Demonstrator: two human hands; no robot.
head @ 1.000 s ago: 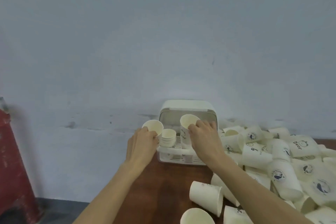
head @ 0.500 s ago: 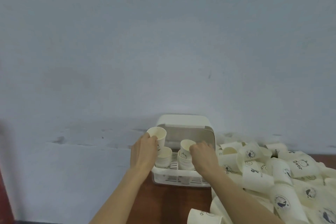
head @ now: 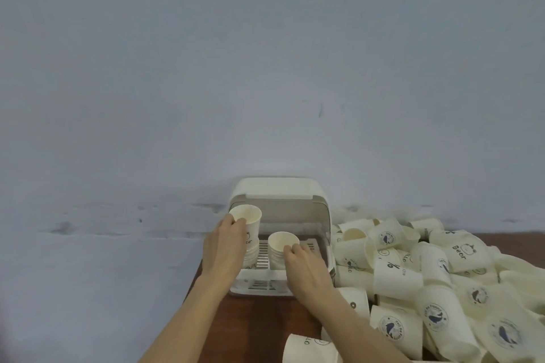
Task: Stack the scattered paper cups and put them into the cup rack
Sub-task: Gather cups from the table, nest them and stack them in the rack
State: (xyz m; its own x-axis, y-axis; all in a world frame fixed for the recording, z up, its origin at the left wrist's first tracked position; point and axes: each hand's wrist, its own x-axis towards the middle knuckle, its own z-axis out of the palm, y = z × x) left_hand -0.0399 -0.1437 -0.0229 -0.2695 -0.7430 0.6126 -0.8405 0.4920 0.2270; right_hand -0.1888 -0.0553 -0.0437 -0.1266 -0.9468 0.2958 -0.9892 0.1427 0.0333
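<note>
Since half a second ago the right hand [head: 306,270] has lowered its paper cup further, so the cup now sits as the top of the right stack [head: 281,249] inside the cup rack [head: 320,209], with the fingers curled at its near rim, still gripping it. The left hand [head: 225,247] keeps its fingers wrapped round the left cup [head: 247,222], held upright above the left stack [head: 253,255] in the rack; the cup's base has come down to nest in that stack's top. The camera has also dipped, so more of the bench [head: 259,321] and the loose pile shows than a second ago.

Much of both stacks is hidden — the left one by the left hand, the right one by the right hand's knuckles — so how many cups each holds cannot be told. The rack's near wall is partly covered by both wrists. The loose cups [head: 427,274] run off the right and bottom edges, and one lying cup [head: 309,348] at the bottom is cut off by the frame. Print on the cups is mostly too blurred to read, apart from "Bear" on one.

The rack is a cream plastic box with its lid tipped back, standing at the far edge of a dark reddish-brown bench, against a pale blue-grey wall [head: 265,68] with scuffed marks along a low band.
</note>
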